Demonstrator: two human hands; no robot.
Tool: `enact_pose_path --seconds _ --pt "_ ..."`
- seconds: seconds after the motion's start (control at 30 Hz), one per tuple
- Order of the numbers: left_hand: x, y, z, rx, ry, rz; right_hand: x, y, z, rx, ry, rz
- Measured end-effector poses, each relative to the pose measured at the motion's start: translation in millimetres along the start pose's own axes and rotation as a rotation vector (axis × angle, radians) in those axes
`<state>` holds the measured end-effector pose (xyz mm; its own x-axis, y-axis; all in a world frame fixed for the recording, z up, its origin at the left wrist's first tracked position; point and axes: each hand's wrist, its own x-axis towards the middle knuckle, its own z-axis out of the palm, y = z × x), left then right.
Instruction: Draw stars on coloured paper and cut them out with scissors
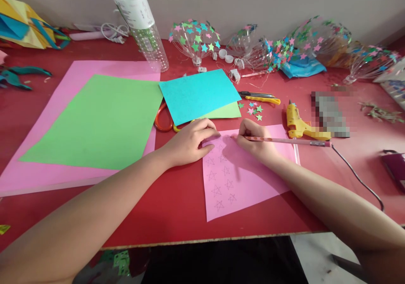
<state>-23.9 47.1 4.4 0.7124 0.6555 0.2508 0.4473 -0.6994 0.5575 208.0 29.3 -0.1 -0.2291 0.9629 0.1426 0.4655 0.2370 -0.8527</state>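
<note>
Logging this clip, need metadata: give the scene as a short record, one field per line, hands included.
Left hand: at upper left edge of pink sheet
Right hand: holding pencil
Sheet markings: drawn stars along left side
Left stack: green sheet on larger pink sheet
Behind hands: blue sheet, cutter, loose paper stars
Right side: yellow glue gun
Surface: red table

Left hand (188, 143) palm down, thumb (206, 150), fingers (205, 124) parted; right hand (257, 150) pinched; bare forearms (123, 187) angled inward.
</note>
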Motion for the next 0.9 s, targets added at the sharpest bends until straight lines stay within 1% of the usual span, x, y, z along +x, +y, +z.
enact_pose_path --seconds 0.37,0.67,0.8,0.9 --pt "0.5 -1.4 0.9 -0.002 0.01 0.013 -2.8 -1.4 -1.0 -0.048 -0.075 -0.084" --pt "-0.1 -1.5 1.3 0.003 0.018 0.024 -3.3 -6.7 -2.5 -0.023 -0.14 -0.069" --pt "-0.5 -1.8 1.3 0.005 0.016 0.021 -3.5 -6.7 -2.2 -0.01 -0.127 -0.07" --pt "-0.5 -1.9 0.7 0.005 0.009 0.019 -1.4 -7.3 -3.2 0.103 -0.068 -0.019"
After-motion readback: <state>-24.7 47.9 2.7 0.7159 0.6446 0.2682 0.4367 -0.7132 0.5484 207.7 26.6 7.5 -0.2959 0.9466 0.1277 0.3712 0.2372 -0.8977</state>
